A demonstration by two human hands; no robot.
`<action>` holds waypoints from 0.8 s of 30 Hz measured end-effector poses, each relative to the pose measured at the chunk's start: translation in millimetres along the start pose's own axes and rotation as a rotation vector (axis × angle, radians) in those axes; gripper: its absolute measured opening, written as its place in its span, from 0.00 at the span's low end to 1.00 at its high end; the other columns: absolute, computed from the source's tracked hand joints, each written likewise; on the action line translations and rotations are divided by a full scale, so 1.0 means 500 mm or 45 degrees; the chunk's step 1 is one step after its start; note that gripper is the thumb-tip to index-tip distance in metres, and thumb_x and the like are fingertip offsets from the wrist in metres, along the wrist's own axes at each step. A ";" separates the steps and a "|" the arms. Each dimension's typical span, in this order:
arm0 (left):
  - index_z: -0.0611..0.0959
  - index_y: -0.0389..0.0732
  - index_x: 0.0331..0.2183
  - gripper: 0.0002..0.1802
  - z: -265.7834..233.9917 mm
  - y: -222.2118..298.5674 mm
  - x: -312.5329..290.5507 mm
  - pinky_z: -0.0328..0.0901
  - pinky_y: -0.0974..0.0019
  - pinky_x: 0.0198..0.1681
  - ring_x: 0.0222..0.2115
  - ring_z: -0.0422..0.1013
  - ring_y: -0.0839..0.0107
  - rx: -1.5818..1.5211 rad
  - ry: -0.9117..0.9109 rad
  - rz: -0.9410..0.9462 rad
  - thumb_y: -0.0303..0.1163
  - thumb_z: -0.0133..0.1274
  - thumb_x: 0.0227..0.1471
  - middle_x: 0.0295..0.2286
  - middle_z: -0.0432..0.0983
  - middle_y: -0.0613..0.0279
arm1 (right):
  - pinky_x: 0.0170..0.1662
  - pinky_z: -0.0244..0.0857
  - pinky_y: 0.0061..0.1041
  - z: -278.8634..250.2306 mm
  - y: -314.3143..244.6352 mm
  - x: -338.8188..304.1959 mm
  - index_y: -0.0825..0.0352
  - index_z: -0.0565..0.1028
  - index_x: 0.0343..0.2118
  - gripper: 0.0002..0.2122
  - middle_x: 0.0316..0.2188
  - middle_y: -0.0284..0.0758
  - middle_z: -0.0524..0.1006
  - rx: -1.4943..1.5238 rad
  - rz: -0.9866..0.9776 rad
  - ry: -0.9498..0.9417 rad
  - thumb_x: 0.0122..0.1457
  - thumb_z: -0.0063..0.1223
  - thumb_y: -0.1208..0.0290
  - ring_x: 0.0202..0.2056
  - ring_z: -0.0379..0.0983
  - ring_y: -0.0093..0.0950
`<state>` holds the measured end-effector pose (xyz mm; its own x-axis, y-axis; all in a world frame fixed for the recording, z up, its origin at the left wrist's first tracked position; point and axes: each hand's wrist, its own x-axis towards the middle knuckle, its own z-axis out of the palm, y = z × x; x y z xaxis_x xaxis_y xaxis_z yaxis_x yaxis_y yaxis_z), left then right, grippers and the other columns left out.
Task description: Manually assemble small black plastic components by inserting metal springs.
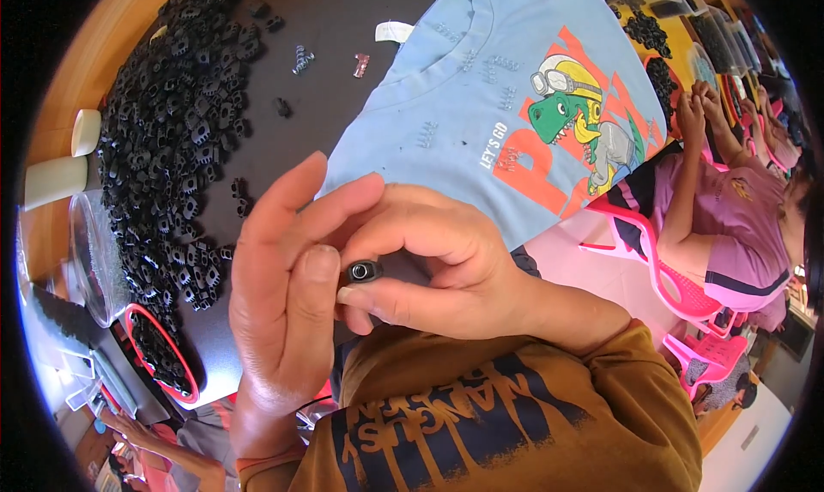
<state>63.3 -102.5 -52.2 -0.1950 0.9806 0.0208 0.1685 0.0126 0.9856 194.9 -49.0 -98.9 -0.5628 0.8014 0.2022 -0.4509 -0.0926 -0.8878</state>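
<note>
Dark tabletop (318, 106), black part (363, 271) at tip of right grip (468, 256)

The part (364, 271) is black; the dinosaur-printed shirt (386, 140) is light blue.

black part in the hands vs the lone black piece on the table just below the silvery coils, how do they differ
The black part is pinched in the right hand, while the lone piece lies on the dark tabletop. The black part shows a round, bright-rimmed opening; none can be made out on the lone piece. Both are black.
</note>
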 end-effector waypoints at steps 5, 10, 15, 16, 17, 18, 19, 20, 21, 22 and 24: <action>0.61 0.29 0.54 0.21 -0.005 -0.003 -0.003 0.68 0.67 0.44 0.47 0.70 0.60 -0.054 -0.089 -0.056 0.24 0.35 0.61 0.51 0.64 0.43 | 0.29 0.63 0.19 -0.005 -0.018 0.000 0.68 0.74 0.32 0.06 0.26 0.32 0.72 0.270 0.246 -0.027 0.51 0.56 0.81 0.25 0.69 0.21; 0.60 0.29 0.55 0.22 0.018 0.000 -0.006 0.66 0.71 0.41 0.44 0.71 0.65 -0.082 0.097 -0.096 0.23 0.35 0.60 0.53 0.61 0.43 | 0.40 0.65 0.24 -0.033 -0.012 0.003 0.72 0.72 0.38 0.08 0.40 0.40 0.73 0.006 0.098 -0.242 0.54 0.52 0.85 0.37 0.72 0.26; 0.66 0.30 0.48 0.17 -0.004 -0.011 -0.003 0.61 0.78 0.33 0.31 0.65 0.79 -0.009 0.087 -0.108 0.25 0.44 0.57 0.41 0.68 0.55 | 0.45 0.63 0.25 -0.036 -0.013 -0.001 0.72 0.73 0.37 0.09 0.41 0.40 0.73 0.009 0.116 -0.194 0.52 0.54 0.85 0.42 0.70 0.27; 0.69 0.31 0.45 0.15 -0.009 -0.013 -0.004 0.59 0.80 0.31 0.27 0.62 0.82 0.043 0.086 -0.123 0.25 0.47 0.56 0.35 0.69 0.60 | 0.45 0.63 0.25 -0.036 -0.011 -0.001 0.72 0.73 0.37 0.09 0.41 0.40 0.73 0.019 0.097 -0.195 0.52 0.54 0.85 0.42 0.70 0.27; 0.72 0.32 0.37 0.08 -0.007 -0.005 -0.004 0.58 0.80 0.31 0.26 0.62 0.83 0.042 0.090 -0.162 0.24 0.50 0.54 0.28 0.67 0.67 | 0.45 0.63 0.25 -0.036 -0.010 -0.001 0.72 0.73 0.37 0.09 0.41 0.40 0.73 0.027 0.079 -0.196 0.52 0.54 0.85 0.42 0.70 0.27; 0.72 0.32 0.37 0.08 -0.006 -0.004 -0.007 0.58 0.80 0.31 0.26 0.62 0.83 0.044 0.093 -0.164 0.24 0.50 0.54 0.28 0.67 0.67 | 0.45 0.63 0.25 -0.036 -0.011 0.000 0.72 0.73 0.37 0.09 0.41 0.40 0.73 0.030 0.080 -0.198 0.52 0.54 0.85 0.42 0.70 0.27; 0.73 0.32 0.36 0.06 -0.005 -0.003 -0.009 0.58 0.80 0.30 0.25 0.62 0.84 0.020 0.118 -0.133 0.24 0.49 0.54 0.27 0.67 0.67 | 0.45 0.63 0.25 -0.037 -0.013 0.002 0.72 0.73 0.37 0.09 0.40 0.40 0.73 -0.014 0.047 -0.221 0.52 0.53 0.85 0.42 0.70 0.26; 0.74 0.33 0.35 0.05 -0.005 -0.002 -0.012 0.57 0.81 0.30 0.25 0.61 0.84 -0.004 0.144 -0.103 0.23 0.49 0.54 0.27 0.67 0.67 | 0.45 0.63 0.25 -0.037 -0.014 0.003 0.72 0.73 0.37 0.09 0.40 0.39 0.73 -0.058 0.014 -0.244 0.52 0.53 0.85 0.42 0.70 0.26; 0.74 0.33 0.35 0.05 -0.005 -0.003 -0.012 0.57 0.81 0.30 0.25 0.61 0.84 -0.005 0.142 -0.103 0.23 0.49 0.54 0.27 0.67 0.67 | 0.45 0.63 0.25 -0.036 -0.014 0.002 0.72 0.73 0.37 0.09 0.40 0.39 0.73 -0.059 0.014 -0.242 0.52 0.53 0.85 0.42 0.70 0.26; 0.74 0.32 0.35 0.05 -0.007 -0.003 -0.012 0.57 0.81 0.29 0.25 0.62 0.84 -0.022 0.139 -0.111 0.23 0.49 0.55 0.27 0.67 0.67 | 0.45 0.63 0.24 -0.033 -0.015 -0.001 0.72 0.73 0.37 0.09 0.39 0.39 0.74 -0.005 0.058 -0.196 0.52 0.53 0.85 0.42 0.70 0.26; 0.74 0.32 0.35 0.04 -0.010 -0.003 -0.013 0.57 0.81 0.29 0.24 0.62 0.84 -0.040 0.136 -0.121 0.22 0.48 0.55 0.28 0.67 0.66 | 0.44 0.63 0.24 -0.033 -0.015 0.001 0.72 0.73 0.37 0.09 0.39 0.39 0.74 0.050 0.102 -0.149 0.52 0.53 0.85 0.41 0.70 0.26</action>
<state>59.6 -109.7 -52.8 -0.3108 0.9488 -0.0570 0.1145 0.0970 0.9887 209.6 -38.1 -99.1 -0.6742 0.7163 0.1801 -0.4263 -0.1784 -0.8868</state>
